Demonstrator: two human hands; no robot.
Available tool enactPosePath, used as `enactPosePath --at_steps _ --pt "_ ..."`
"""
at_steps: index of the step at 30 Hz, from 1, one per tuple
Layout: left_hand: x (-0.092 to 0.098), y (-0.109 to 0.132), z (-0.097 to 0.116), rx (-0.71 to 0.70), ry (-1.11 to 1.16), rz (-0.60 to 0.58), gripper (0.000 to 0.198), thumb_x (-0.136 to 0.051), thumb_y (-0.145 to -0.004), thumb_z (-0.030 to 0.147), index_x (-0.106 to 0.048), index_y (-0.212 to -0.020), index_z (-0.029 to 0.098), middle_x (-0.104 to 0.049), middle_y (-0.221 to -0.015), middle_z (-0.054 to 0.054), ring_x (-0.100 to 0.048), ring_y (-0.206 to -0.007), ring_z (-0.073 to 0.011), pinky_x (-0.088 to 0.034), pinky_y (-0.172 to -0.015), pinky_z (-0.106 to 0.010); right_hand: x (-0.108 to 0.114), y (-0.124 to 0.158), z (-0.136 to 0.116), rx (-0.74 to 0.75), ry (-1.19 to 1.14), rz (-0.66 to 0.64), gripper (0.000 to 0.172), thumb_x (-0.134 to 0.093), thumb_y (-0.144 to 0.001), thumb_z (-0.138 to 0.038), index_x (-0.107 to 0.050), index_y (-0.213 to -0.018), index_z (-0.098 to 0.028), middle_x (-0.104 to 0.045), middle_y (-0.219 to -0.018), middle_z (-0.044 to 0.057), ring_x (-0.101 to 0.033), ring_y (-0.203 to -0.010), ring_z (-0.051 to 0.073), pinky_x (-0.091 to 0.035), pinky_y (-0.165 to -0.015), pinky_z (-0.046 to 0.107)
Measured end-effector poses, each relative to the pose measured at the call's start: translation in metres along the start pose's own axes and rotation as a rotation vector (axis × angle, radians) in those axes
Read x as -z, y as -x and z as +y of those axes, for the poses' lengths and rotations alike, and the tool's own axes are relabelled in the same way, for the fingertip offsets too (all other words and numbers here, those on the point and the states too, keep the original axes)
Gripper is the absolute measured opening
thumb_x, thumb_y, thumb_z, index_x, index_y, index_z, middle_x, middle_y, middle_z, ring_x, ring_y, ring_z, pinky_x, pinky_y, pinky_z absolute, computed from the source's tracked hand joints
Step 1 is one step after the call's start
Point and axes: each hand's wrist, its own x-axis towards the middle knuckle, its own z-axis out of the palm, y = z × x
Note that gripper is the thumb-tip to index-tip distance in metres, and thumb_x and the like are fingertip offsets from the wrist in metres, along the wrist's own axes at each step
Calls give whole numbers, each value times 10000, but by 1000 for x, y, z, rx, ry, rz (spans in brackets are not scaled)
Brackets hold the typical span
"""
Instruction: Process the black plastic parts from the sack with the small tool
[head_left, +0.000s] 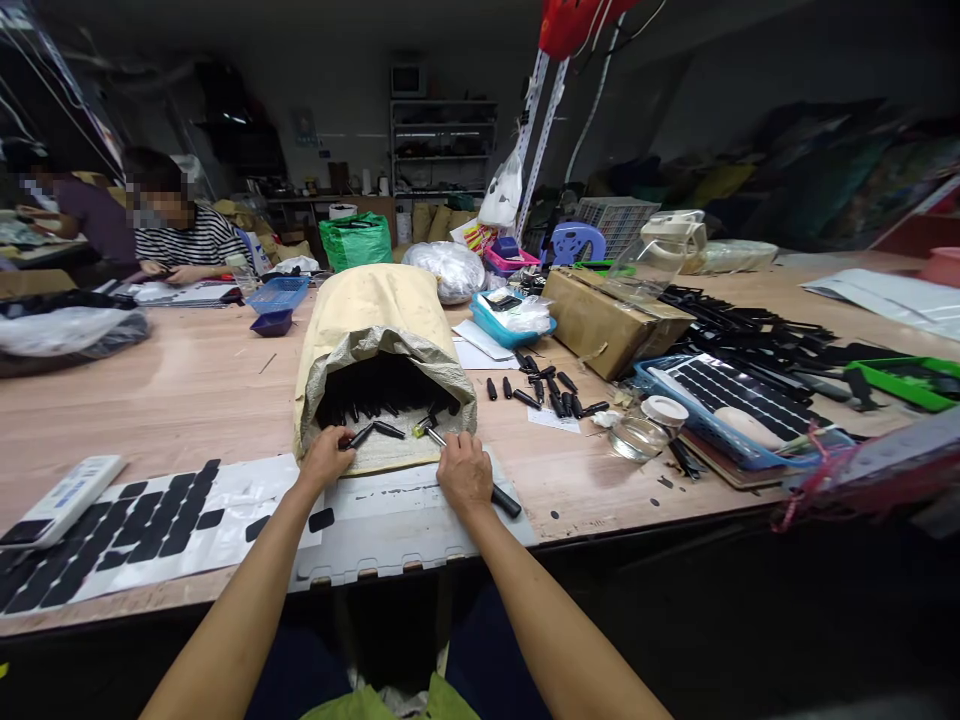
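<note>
A cream sack [375, 300] lies on its side, its mouth facing me and many black pieces inside. My left hand [328, 458] is closed at the left of the mouth, fingertips on a small black piece [346, 442]. Close by lie two slim black tapered pieces [388, 429] on the sack's lower lip. My right hand [463, 472] grips a small hammer [506, 501] by its black handle. Its metal shaft points into the mouth, and its small head [421, 428] has a yellowish face. Beneath both hands is a grey board [375, 535].
Several black tapered pieces [555, 390] lie right of the sack, near a cardboard box [600, 325], a clear jar [637, 437] and a blue basket [652, 378]. Left are a sheet of black stickers [232, 490] and a white device [71, 500]. A person in stripes [187, 240] sits across.
</note>
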Motion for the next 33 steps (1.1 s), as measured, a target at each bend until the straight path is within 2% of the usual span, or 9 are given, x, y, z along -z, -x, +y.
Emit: enactPosePath --at_steps 5,9,13,15,19,24,33 --pt "-9 12 2 -42 143 -24 392 -546 -705 124 -699 -1060 184 -673 -986 -40 -653 -922 -197 -513 -871 -310 0 1 0 5 6 -3 176 -433 -943 -233 -589 -1011 -187 -575 -1014 94 -479 -931 223 -331 -722 320" --pt "-12 15 5 -36 145 -8 424 -578 -689 135 -697 -1093 182 -671 -1005 -42 -656 -953 -211 -510 -878 -321 0 1 0 4 14 0 167 -446 -938 -231 -588 -1017 -187 -574 -1013 92 -481 -929 223 -328 -717 320" --pt "-20 12 10 75 94 90 304 -671 -718 261 -729 -1010 200 -692 -961 -40 -649 -922 -232 -505 -850 -348 -2 1 0 5 10 8 161 -461 -934 -233 -587 -1023 -191 -575 -1009 85 -486 -935 223 -330 -722 320" --pt "-26 11 11 97 89 130 250 -667 -744 266 -739 -975 204 -698 -939 -41 -642 -905 -226 -502 -826 -340 -3 1 1 6 9 12 157 -461 -934 -234 -588 -1018 -192 -575 -1006 83 -487 -934 222 -331 -719 319" --pt "-35 10 9 -25 88 151 216 -660 -753 207 -748 -950 190 -676 -871 -42 -621 -871 -204 -490 -809 -313 -4 1 1 9 13 22 156 -455 -936 -229 -588 -1004 -185 -575 -996 85 -485 -933 219 -328 -714 314" --pt "-36 9 7 -157 100 134 169 -652 -743 171 -754 -878 182 -614 -752 -14 -585 -757 -167 -472 -760 -294 -4 1 1 4 22 24 155 -455 -938 -236 -589 -1000 -190 -576 -996 85 -481 -935 220 -331 -715 314" --pt "-36 6 -2 -140 316 53 213 -707 -696 201 -760 -902 209 -623 -790 -1 -576 -747 -158 -472 -733 -289 -6 2 1 12 31 45 177 -452 -936 -225 -599 -1026 -189 -583 -992 85 -489 -926 217 -342 -716 308"
